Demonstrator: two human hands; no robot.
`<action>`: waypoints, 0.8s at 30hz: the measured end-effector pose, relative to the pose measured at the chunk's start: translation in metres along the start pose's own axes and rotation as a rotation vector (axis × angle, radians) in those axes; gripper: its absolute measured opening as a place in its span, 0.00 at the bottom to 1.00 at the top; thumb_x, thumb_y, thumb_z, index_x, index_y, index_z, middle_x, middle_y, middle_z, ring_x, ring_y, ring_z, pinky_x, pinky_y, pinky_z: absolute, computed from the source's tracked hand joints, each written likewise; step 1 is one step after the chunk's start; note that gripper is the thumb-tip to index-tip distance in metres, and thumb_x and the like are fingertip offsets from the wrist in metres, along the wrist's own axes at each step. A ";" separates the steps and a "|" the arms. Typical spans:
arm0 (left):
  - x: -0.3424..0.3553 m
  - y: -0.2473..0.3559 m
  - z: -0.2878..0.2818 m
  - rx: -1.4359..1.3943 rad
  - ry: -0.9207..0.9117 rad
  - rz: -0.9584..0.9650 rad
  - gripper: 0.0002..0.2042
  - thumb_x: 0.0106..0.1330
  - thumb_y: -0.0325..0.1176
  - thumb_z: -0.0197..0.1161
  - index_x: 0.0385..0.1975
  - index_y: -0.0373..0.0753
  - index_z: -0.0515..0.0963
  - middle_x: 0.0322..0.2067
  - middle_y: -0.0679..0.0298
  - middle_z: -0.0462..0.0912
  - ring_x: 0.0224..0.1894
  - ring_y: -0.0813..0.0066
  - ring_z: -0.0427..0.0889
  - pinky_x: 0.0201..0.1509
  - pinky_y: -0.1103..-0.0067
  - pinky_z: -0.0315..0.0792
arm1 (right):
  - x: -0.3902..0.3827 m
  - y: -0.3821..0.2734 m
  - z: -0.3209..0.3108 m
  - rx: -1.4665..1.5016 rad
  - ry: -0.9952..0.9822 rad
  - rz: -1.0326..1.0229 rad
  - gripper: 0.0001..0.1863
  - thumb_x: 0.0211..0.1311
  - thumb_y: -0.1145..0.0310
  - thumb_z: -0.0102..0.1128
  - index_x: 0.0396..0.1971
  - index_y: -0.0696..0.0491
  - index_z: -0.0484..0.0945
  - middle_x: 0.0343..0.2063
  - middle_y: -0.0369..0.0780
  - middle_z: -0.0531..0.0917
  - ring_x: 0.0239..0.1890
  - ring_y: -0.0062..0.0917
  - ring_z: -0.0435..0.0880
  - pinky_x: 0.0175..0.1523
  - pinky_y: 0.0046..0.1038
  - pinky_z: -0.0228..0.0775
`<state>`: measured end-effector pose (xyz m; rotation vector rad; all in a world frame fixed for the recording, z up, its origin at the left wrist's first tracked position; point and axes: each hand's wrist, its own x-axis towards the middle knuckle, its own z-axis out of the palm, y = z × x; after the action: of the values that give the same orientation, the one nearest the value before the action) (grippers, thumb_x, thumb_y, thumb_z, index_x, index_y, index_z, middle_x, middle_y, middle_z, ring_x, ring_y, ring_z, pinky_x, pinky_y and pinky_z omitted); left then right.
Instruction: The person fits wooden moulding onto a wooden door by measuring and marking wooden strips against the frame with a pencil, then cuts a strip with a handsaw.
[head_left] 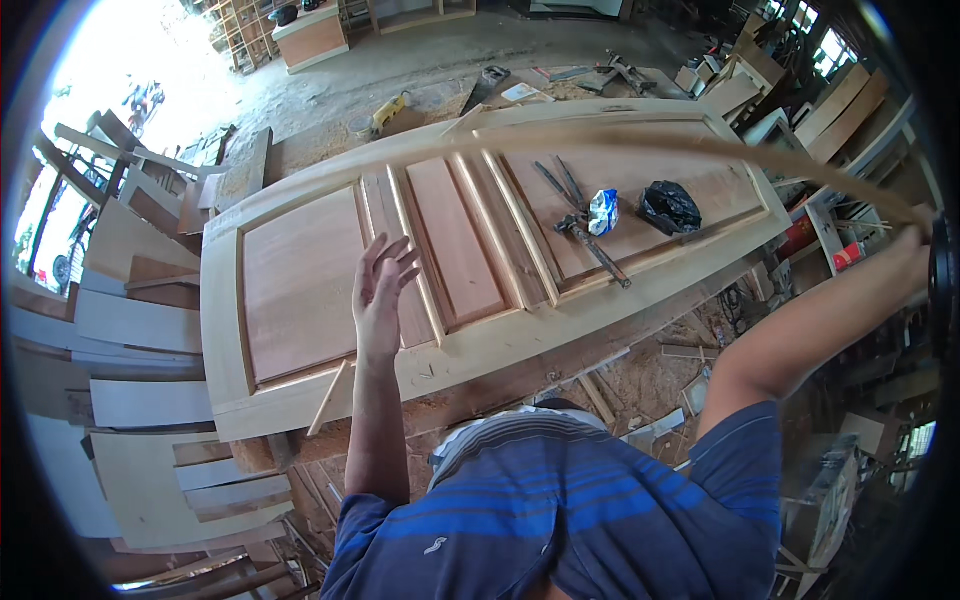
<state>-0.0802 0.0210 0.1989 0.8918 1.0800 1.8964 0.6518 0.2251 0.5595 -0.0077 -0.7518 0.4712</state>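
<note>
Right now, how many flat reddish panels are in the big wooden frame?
3: the wide left panel, the narrow middle panel and the wide right panel, which has tools lying on it. None seems fully hidden.

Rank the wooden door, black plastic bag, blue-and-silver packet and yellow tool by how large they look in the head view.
1. Wooden door
2. Black plastic bag
3. Blue-and-silver packet and yellow tool: too alike to rank; the tool also lies farther away.
</note>
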 end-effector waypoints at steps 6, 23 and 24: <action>-0.019 -0.016 -0.021 -0.512 0.063 -0.028 0.25 0.87 0.40 0.54 0.77 0.35 0.63 0.72 0.46 0.74 0.74 0.52 0.75 0.78 0.56 0.70 | -0.207 0.074 -0.136 -0.008 0.336 0.341 0.12 0.86 0.66 0.53 0.48 0.61 0.75 0.34 0.39 0.78 0.30 0.22 0.73 0.33 0.23 0.68; -0.057 -0.076 -0.131 -0.345 0.488 -0.233 0.21 0.85 0.33 0.60 0.69 0.30 0.68 0.67 0.43 0.79 0.73 0.52 0.78 0.78 0.61 0.76 | -0.406 0.114 -0.205 -0.511 0.466 1.081 0.15 0.78 0.60 0.71 0.55 0.52 0.82 0.45 0.43 0.92 0.47 0.32 0.93 0.51 0.33 0.87; -0.050 -0.076 -0.126 -0.346 0.504 -0.226 0.21 0.85 0.33 0.60 0.69 0.30 0.68 0.67 0.43 0.79 0.73 0.52 0.78 0.78 0.61 0.76 | -0.408 0.118 -0.214 -0.510 0.454 1.094 0.15 0.78 0.60 0.71 0.55 0.52 0.82 0.45 0.43 0.92 0.47 0.32 0.93 0.51 0.33 0.87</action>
<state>-0.1423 -0.0416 0.0706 0.0893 1.0331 2.0758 0.4866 0.1960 0.1139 -1.0127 -0.3406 1.2464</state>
